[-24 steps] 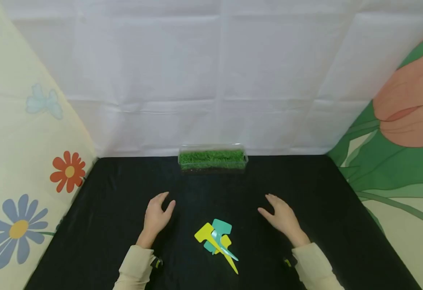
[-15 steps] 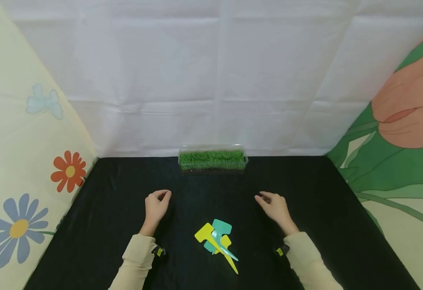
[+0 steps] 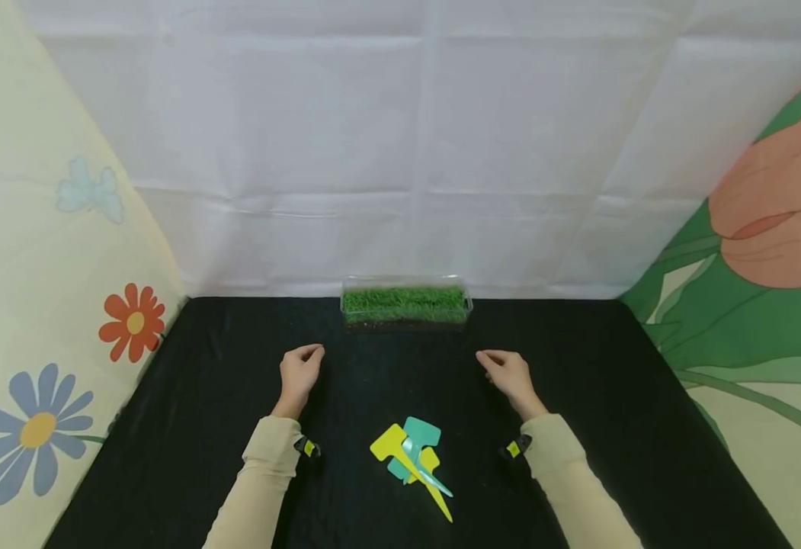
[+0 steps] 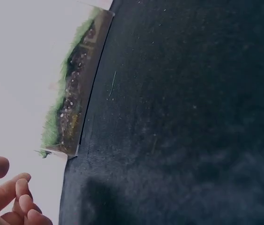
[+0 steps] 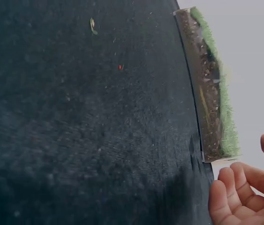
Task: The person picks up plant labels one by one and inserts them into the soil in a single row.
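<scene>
My left hand (image 3: 299, 375) is held over the black cloth, left of the middle, its fingers bent and nothing between them. Opposite it on the right, my right hand (image 3: 510, 374) is also bare of any object. Both wrist views show the thumb apart from loosely curled fingers (image 4: 23, 199). Beyond the hands, at the back, stands a clear box (image 3: 407, 324) of dark soil with green grass (image 3: 403, 297) on top. Nearer the body, between the forearms, yellow plant labels (image 3: 389, 441) and teal plant labels (image 3: 422, 432) lie crossed in a pile, T-shaped with pointed stems.
A black cloth (image 3: 235, 343) covers the table. Behind it hangs a white sheet (image 3: 290, 152); flower-printed cloths flank both sides, including one with a blue flower (image 3: 36, 431). A few tiny scraps (image 5: 92, 26) lie on the black cloth.
Both hands have moved forward toward the grass box, and their spread fingers have drawn in. The right hand has also shifted a little inward. The labels and box stay put.
</scene>
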A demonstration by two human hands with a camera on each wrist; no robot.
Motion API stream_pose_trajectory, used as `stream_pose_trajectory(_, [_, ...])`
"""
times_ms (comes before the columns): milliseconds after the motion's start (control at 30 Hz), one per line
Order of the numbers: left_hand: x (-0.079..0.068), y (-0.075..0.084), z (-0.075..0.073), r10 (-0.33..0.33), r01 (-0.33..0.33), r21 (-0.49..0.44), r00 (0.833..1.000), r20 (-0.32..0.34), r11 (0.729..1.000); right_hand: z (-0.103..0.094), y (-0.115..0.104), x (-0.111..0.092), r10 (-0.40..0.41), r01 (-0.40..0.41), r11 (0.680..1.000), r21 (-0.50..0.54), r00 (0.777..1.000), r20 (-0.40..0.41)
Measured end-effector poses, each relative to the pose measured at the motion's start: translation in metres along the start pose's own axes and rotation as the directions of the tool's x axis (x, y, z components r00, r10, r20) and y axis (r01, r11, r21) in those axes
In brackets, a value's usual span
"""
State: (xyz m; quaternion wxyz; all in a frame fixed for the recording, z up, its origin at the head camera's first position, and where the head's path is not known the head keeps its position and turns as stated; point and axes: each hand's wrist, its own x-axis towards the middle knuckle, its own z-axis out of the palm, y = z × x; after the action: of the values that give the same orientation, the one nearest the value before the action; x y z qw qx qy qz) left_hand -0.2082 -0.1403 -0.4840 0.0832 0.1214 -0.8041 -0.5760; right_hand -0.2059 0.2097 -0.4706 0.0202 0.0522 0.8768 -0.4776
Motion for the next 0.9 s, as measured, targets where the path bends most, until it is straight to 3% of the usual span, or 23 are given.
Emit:
stream_pose_trajectory(200, [0.009,-0.001,0.009,-0.067,0.065,-0.069,0.997,-0.026,0.995,0.003,0.003,0.011,0.032,-0.032,0.999,0.023,0.999,-0.006])
stream_pose_trajectory(533, [0.027,0.003,0.020,-0.051,0.038,-0.104,0.991,-0.124,0.994,0.004,-0.005,0.034,0.080,-0.077,0.986,0.149,0.997,-0.014])
stream_pose_trajectory(900, [0.043,0.002,0.019,-0.135,0.120,-0.135,0.985,-0.108,0.984,0.002,-0.007,0.050,0.061,-0.059,0.990,0.127,0.998,-0.008])
